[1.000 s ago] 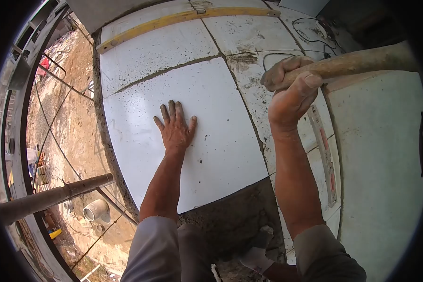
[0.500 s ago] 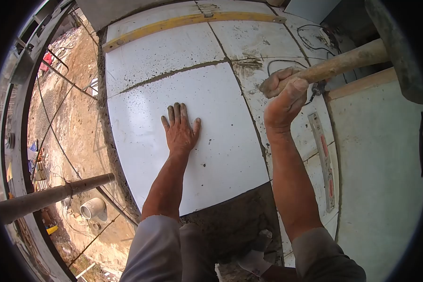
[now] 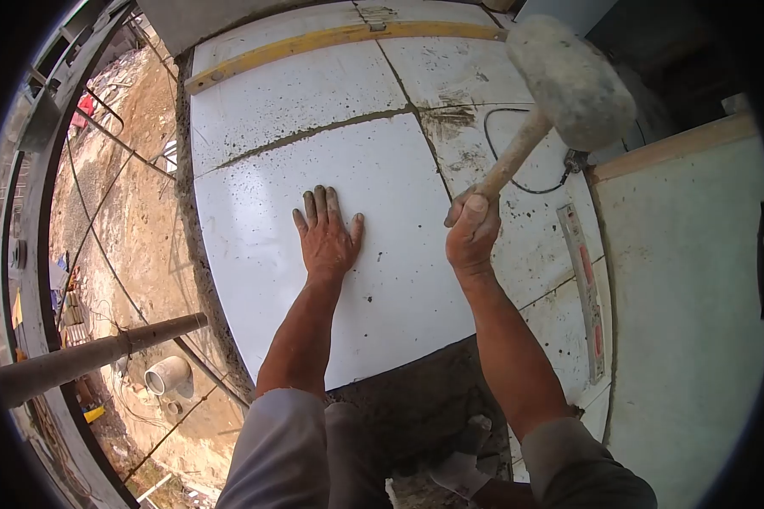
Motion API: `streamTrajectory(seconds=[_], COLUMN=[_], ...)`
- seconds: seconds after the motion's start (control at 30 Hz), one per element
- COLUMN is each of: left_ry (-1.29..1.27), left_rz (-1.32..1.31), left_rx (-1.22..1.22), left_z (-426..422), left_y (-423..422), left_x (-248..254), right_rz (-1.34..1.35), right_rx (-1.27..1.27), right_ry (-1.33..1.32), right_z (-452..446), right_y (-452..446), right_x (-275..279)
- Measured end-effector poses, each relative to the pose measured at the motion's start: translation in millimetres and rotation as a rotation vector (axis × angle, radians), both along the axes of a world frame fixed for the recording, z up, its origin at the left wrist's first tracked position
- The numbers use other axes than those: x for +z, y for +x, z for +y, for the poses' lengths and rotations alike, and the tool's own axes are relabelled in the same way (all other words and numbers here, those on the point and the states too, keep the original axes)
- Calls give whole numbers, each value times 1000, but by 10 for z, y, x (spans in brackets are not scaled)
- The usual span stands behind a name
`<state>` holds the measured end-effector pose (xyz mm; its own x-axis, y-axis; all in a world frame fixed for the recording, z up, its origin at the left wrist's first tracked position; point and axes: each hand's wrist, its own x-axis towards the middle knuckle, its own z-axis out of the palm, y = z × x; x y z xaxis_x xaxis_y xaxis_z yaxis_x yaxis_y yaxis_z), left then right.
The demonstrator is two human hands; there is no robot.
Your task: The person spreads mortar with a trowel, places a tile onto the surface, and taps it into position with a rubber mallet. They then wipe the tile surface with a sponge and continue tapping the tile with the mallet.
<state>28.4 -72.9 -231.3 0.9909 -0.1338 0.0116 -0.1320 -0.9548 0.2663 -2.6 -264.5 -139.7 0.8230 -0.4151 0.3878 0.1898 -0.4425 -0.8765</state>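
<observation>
My left hand (image 3: 328,243) lies flat on a large white tile (image 3: 399,288), its fingers spread and their tips grey with dirt. My right hand (image 3: 473,231) is wrapped round the wooden handle of a mallet (image 3: 573,83). The mallet's big grey head is raised above the tiles at the upper right, in front of the far tiles and touching nothing that I can see. Small dark specks dot the white tile, and dark wet mortar (image 3: 416,382) borders its near edge.
A yellow level (image 3: 314,47) lies across the far tiles. A metal level (image 3: 581,288) rests on the right tiles beside a pale wall panel (image 3: 688,280). A black cable (image 3: 518,182) curls nearby. At left are a drop-off, a metal frame (image 3: 38,212) and a pole (image 3: 102,349).
The mallet has swung forward and to the left with my right hand, and its whole head has come into view. My left hand stays flat on the tile.
</observation>
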Motion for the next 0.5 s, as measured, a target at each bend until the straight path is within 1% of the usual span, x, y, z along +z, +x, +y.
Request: streamTrajectory(seconds=[0.03, 0.07, 0.1, 0.13, 0.17, 0.2, 0.23, 0.27, 0.33, 0.37, 0.4, 0.43, 0.47, 0.5], left_ry=[4, 10, 23, 27, 11, -1, 0, -2, 12, 4, -10, -21, -23, -3], left_rz=[-9, -20, -20, -41, -48, -11, 27, 3, -6, -2, -8, -51, -56, -25], left_rx=[3, 0, -7, -15, -7, -15, -36, -29, -6, -11, -18, -19, -30, -37], left_z=[5, 2, -2, 0, -4, 5, -2, -31, 55, 54, 15, 11, -10, 15], left_y=[-8, -2, 1, 96, 164, 12, -181, -75, -4, -15, 10, -1, -51, 3], left_x=[-24, -15, -12, -10, 6, -36, -70, -64, -57, -35, -4, -34, -2, 39], right_rz=[268, 656, 553, 498, 438, 489, 526, 310, 111, 115, 108, 102, 326, 464], right_rx=[-119, -63, -83, -63, -44, 0, -22, 28, 96, -30, -159, -165, -159, -115], right_ry=[-277, -552, -462, -301, -141, 92, 99, 159, 233, 1, -239, -249, -319, -212], right_z=[-3, 98, 89, 11, 60, 30, -23, -88, -40, -42, -90, -166, -177, -127], right_y=[-180, -248, -250, -127, 37, 49, -87, 22, 95, 15, -39, -90, -180, -91], right_x=[-404, -359, -287, -197, 178, 486, 572, 674, 436, -67, -427, -603, -635, -368])
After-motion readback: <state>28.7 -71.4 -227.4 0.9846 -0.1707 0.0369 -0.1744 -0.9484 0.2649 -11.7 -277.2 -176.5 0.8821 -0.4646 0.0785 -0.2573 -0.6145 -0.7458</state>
